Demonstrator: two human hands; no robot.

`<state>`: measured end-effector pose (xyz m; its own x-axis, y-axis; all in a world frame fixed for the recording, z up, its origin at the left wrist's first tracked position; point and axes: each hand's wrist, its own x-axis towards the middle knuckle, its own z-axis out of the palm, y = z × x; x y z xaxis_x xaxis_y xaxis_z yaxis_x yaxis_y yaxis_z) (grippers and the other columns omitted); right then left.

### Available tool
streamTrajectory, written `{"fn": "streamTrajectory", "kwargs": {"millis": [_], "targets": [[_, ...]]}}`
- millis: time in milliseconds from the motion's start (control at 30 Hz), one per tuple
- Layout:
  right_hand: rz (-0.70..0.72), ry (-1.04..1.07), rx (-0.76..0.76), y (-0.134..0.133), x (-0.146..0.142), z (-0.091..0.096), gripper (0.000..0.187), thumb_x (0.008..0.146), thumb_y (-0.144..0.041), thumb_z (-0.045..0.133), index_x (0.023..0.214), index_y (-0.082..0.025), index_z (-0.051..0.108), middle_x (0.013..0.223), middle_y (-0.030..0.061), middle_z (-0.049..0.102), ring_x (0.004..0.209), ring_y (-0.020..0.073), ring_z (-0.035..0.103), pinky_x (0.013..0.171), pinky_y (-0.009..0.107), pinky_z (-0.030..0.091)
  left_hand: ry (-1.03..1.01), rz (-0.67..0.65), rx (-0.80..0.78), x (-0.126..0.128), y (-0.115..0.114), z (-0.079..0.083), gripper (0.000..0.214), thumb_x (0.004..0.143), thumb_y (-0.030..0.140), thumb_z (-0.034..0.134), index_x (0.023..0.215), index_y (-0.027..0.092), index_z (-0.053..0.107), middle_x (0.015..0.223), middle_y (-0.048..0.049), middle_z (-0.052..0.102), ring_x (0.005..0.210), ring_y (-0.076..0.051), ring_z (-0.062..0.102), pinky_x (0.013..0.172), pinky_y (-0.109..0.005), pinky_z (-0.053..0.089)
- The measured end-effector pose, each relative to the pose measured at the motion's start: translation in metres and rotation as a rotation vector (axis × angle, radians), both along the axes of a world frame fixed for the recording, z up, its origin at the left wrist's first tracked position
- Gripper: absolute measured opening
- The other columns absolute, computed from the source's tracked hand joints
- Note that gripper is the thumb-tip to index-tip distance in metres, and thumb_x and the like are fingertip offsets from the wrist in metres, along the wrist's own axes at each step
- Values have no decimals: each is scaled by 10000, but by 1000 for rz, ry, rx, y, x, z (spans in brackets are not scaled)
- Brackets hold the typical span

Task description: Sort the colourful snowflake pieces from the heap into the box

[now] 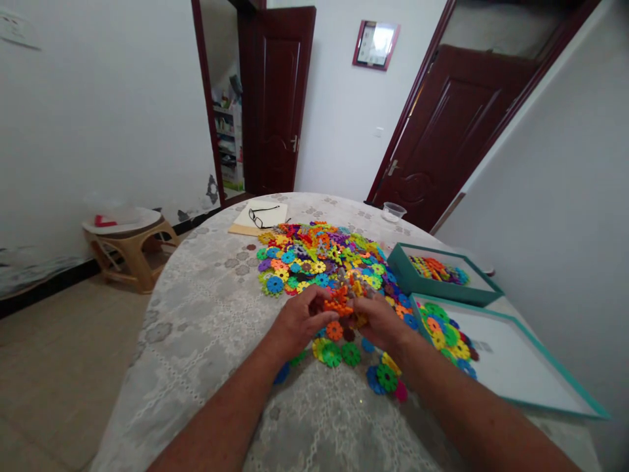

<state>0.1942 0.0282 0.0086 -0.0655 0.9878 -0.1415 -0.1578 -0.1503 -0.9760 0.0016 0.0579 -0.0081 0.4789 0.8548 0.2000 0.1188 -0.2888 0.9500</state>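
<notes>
My left hand (303, 321) pinches an orange notched disc piece, part of a cluster of interlocking discs (341, 301) in orange, yellow and grey. On the other side of the cluster, my right hand (378, 318) has its fingers closed around its yellow and grey part. Fingers hide some of the joints between the discs. Beyond both hands spreads a big pile of loose flower-shaped plastic discs (319, 252) in many colours. Closer to me, a few green discs (331, 354) and a small group with a blue disc (374, 380) lie on the cloth.
A teal box (442, 292) holding discs stands on the right, beside a shallow teal-rimmed lid (521, 354) with more discs. Black glasses (258, 219) rest on paper at the far left. A clear plastic bowl (393, 211) sits near the back edge of the tablecloth-covered table (196, 341).
</notes>
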Motion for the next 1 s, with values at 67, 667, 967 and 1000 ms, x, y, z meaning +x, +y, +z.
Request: {"fn": "streamTrajectory", "kwargs": {"millis": [67, 667, 967, 1000], "targets": [[-9, 66, -44, -4, -4, -2, 271, 657, -329, 696, 878, -224, 579, 664, -18, 567, 515, 146, 491, 462, 263, 394, -84, -51, -81, 1, 0, 0, 274, 821, 327, 764, 1024, 221, 615, 816, 36, 626, 747, -136, 571, 692, -255, 447], [-14, -163, 71, -5, 28, 10, 248, 786, -354, 764, 916, -223, 598, 679, -36, 607, 524, 119, 525, 482, 238, 421, 255, 1, 134, 1, -11, 7, 171, 910, 375, 663, 945, 214, 616, 782, 21, 637, 710, -155, 571, 663, -278, 403], [-520, -202, -46, 117, 166, 84, 145, 912, -206, 726, 1014, -141, 646, 799, 18, 654, 622, 111, 596, 527, 206, 497, 689, -35, 302, -4, -14, 0, 168, 968, 351, 588, 1059, 233, 665, 1071, -64, 704, 1000, -232, 639, 832, -326, 440], [-554, -215, -65, 130, 177, 90, 189, 953, -245, 707, 1097, -134, 656, 927, 49, 688, 728, 137, 649, 621, 250, 560, 703, -45, 303, -5, -15, 0, 191, 953, 371, 617, 1085, 241, 667, 1126, -70, 699, 1056, -248, 629, 866, -339, 446]]}}
